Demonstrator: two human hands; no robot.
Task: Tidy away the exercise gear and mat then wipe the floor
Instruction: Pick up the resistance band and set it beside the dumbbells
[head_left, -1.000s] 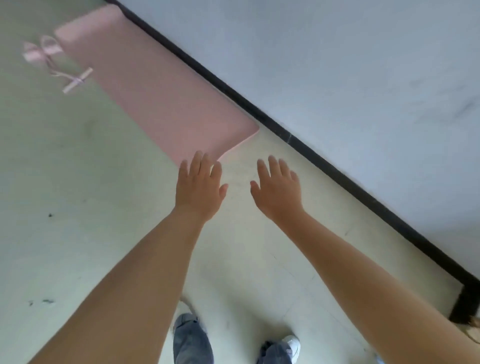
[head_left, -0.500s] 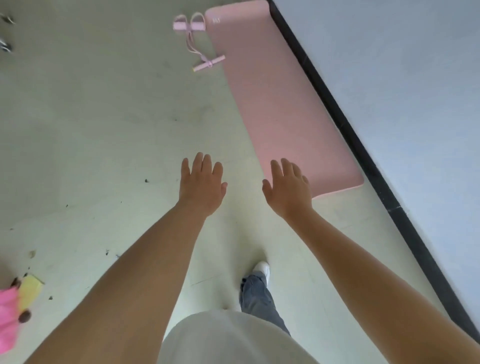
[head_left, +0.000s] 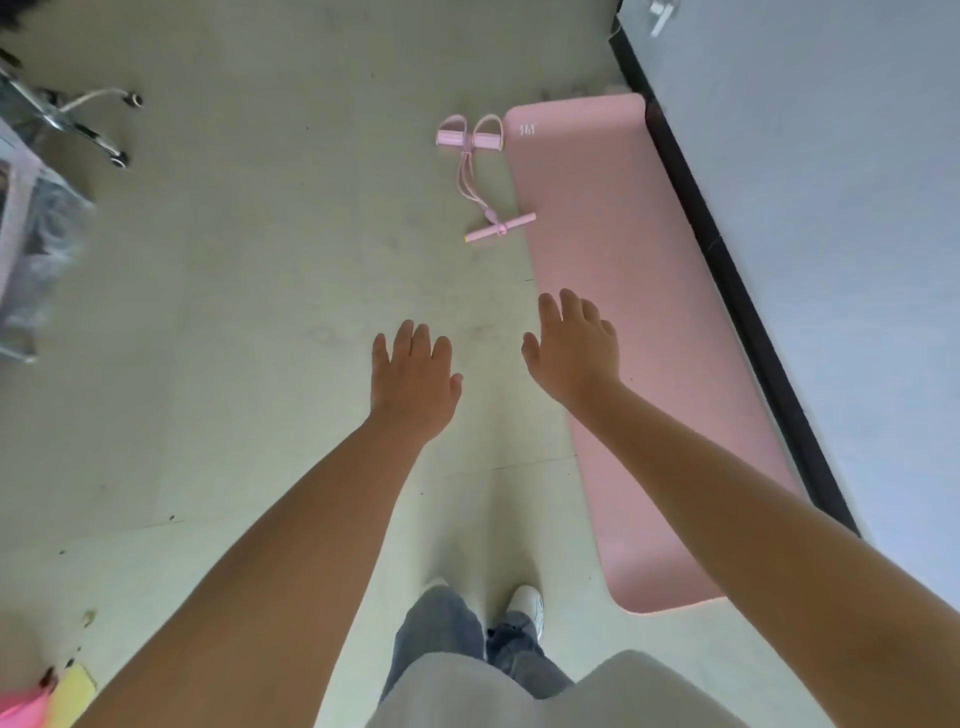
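Where floor meets wall: one mat (head_left: 639, 322), one pedal puller (head_left: 480, 171).

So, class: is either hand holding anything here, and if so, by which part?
Nothing is held. The left hand and right hand are both open, fingers spread.

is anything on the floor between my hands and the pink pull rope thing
Nothing visible. Only bare floor lies between the left hand, the right hand and the pull rope, which lies beside the mat.

Both empty hands, left hand (head_left: 413, 382) and right hand (head_left: 574, 353), stretch flat beside pink mat (head_left: 639, 332).
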